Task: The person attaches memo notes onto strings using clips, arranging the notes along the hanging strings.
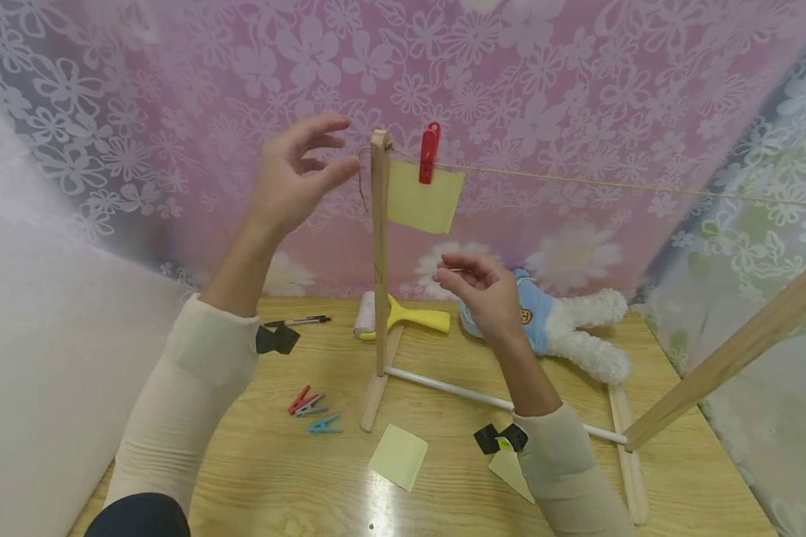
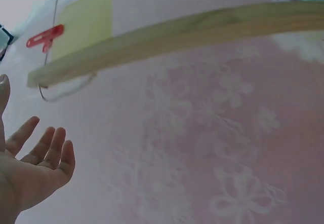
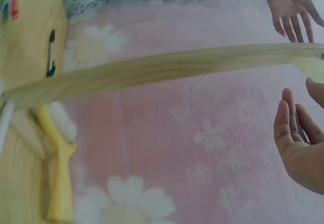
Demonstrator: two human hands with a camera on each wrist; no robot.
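Observation:
A yellow paper note (image 1: 425, 200) hangs from a string (image 1: 551, 177), held by a red clothespin (image 1: 429, 154) close to the top of the left wooden post (image 1: 379, 253). My left hand (image 1: 298, 171) is raised just left of the post top, its fingers loosely bent and holding nothing. Lower down and right of the post is my right hand (image 1: 480, 291), empty, with relaxed fingers. In the left wrist view the left hand (image 2: 38, 168) shows an upturned palm beside the post end. The right wrist view shows the right hand (image 3: 301, 138) below the note, fingers apart from it.
On the table lie several clothespins (image 1: 312, 405), a paper note (image 1: 399, 456), another note (image 1: 512, 473) partly behind the right sleeve, and a pen (image 1: 298, 321). A yellow-handled lint roller (image 1: 419, 317) and a plush toy (image 1: 578, 328) lie farther back. A white rod (image 1: 443, 385) joins the posts low down.

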